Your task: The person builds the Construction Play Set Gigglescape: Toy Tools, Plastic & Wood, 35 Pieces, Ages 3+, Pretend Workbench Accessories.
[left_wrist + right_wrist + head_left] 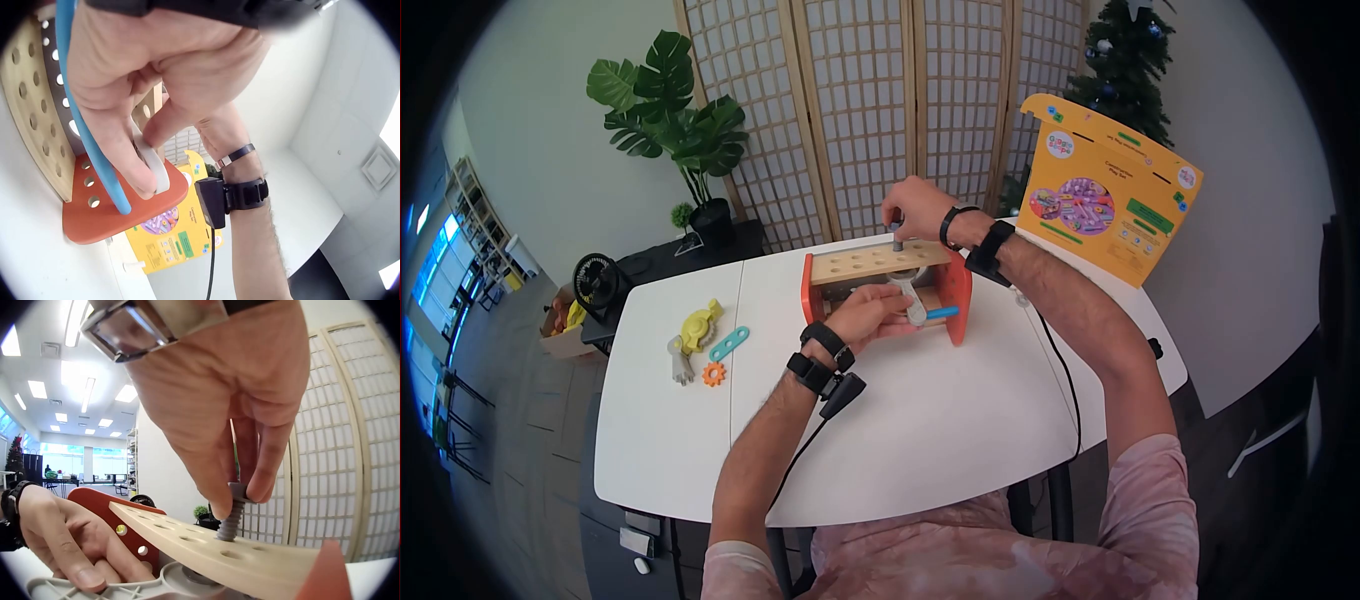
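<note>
A toy workbench with red side panels [809, 285] and a perforated wooden top board [840, 266] stands on the white table. My right hand [922, 208] is above the board, its thumb and fingers pinching the head of a grey toy screw [230, 526]. The threaded shank stands upright in one of the board's holes. Below the board, my left hand [868, 312] holds a light grey toy wrench [165, 584] between thumb and fingers. The wrench's ring end lies directly under the board, near the screw. A blue bar [100, 153] runs beside the left hand toward the red side panel.
Left on the table [900, 440] lie a yellow toy piece [698, 330], a grey piece [680, 362], a teal strip with holes [729, 344] and an orange gear [714, 374]. A yellow cardboard box [1105, 195] stands behind at right. A cable [1065, 375] trails from the right wrist.
</note>
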`<act>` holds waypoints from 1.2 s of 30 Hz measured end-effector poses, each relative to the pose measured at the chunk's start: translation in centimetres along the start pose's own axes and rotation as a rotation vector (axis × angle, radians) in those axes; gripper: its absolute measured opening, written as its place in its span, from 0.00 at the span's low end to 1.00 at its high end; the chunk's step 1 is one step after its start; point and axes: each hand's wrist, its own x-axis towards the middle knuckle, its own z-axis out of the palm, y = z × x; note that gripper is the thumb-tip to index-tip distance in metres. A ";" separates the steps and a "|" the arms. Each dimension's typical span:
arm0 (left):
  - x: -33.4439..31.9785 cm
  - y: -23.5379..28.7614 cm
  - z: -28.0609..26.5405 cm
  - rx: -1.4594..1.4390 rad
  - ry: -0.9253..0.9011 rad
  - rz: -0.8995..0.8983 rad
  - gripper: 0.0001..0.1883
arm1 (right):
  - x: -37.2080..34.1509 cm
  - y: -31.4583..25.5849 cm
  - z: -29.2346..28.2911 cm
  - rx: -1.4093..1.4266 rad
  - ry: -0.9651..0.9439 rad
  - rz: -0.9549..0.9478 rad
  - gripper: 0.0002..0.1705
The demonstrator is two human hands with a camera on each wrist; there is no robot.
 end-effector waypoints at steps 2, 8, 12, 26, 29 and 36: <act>0.1 0.0 -0.1 -0.001 -0.005 -0.014 0.19 | 0.0 0.0 0.1 0.020 -0.030 0.024 0.18; -0.3 0.7 0.4 0.032 0.002 -0.053 0.20 | 0.3 0.4 0.0 0.051 -0.077 0.016 0.20; 0.1 0.6 0.1 0.034 -0.037 -0.054 0.20 | 0.5 0.5 0.1 0.043 -0.097 0.010 0.21; 1.1 1.0 0.2 -0.041 0.000 -0.072 0.17 | 1.1 0.5 0.4 0.053 -0.184 0.004 0.21; 1.3 0.9 0.1 -0.066 0.009 -0.074 0.16 | 1.0 0.4 0.8 0.033 -0.169 -0.022 0.21; 1.5 0.8 0.0 -0.066 0.006 -0.079 0.14 | 1.1 0.2 1.0 0.022 -0.278 0.048 0.18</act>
